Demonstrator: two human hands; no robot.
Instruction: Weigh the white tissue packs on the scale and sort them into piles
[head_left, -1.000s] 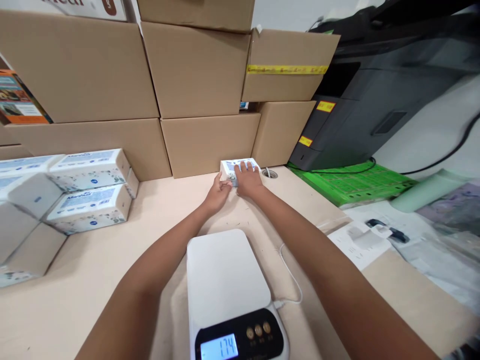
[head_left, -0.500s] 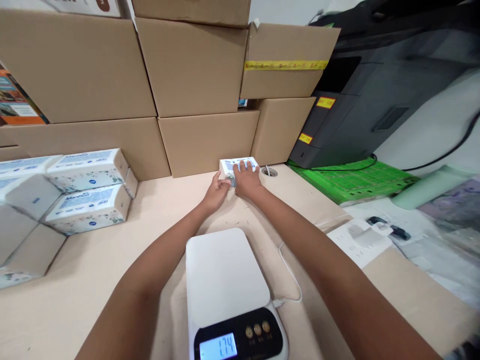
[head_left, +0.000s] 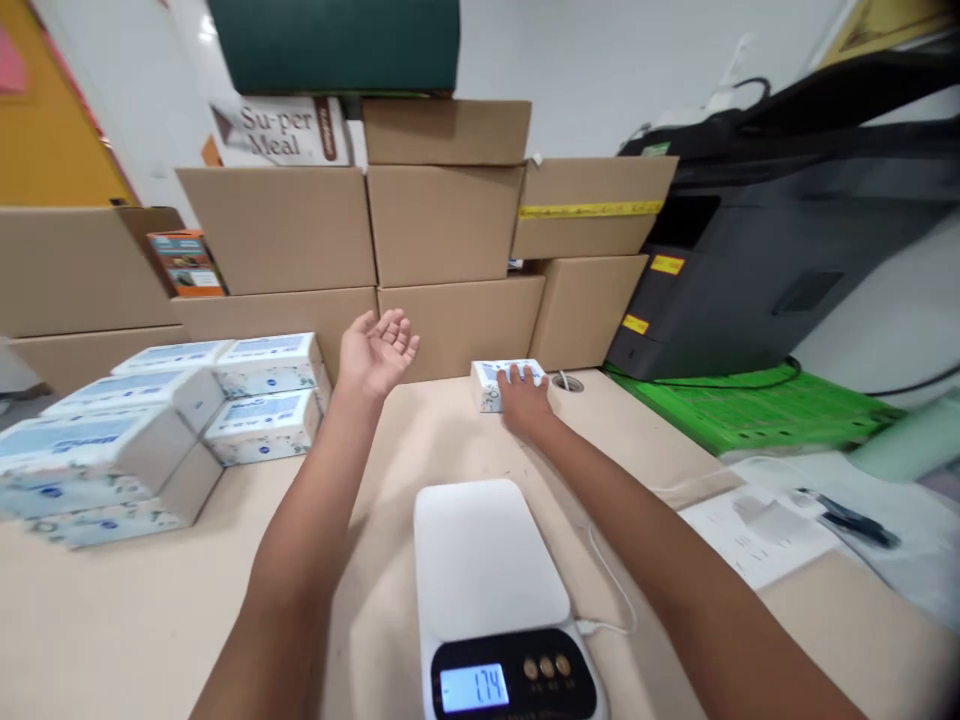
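A white tissue pack [head_left: 487, 398] with blue print and a floral pattern stands on the table against the cardboard boxes. My right hand [head_left: 525, 398] rests over its top and right part, fingers spread across it. My left hand [head_left: 379, 350] is raised to the left of the pack, palm up and fingers apart, with nothing in it. Between my forearms lies a white digital scale [head_left: 487, 560]; its lit display reads 1.74 and its plate is bare. At the left, several more tissue packs [head_left: 262, 428] are stacked in two layers.
Cardboard boxes [head_left: 450, 225] form a wall behind the table. On the right, a dark grey printer [head_left: 780, 240] stands on a green plastic pallet [head_left: 705, 410]. A white power strip [head_left: 757, 535] lies near it, and a white cable [head_left: 611, 570] runs from the scale.
My left hand has let go of the tissue pack, moved up and left, and turned palm up. My right hand stays on the pack. The camera view has tilted up and turned left.
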